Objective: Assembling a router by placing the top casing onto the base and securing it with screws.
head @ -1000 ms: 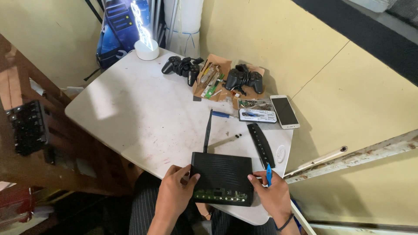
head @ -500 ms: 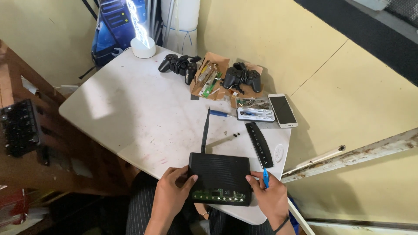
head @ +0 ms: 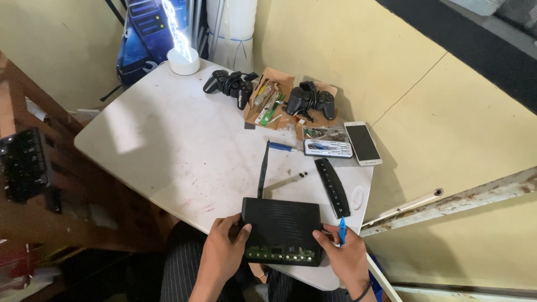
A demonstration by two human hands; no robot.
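black router box [head: 282, 226] at near edge of white tabletop [head: 168, 151], back panel with ports facing person. left hand [head: 224, 254] closed on router's left side, fingers curled over corner. right hand [head: 347, 260] clasps router's right end, small blue tool [head: 342, 230] pinched upright in fingers. since a second ago grip unchanged, router barely shifted: holding steady, case not yet opened. black strip [head: 332, 187] just right of router; game controllers [head: 229, 85] far beyond it.

Bare table [head: 168, 145] left of router [head: 282, 223], remote [head: 332, 187] and antenna [head: 263, 168] crowding right
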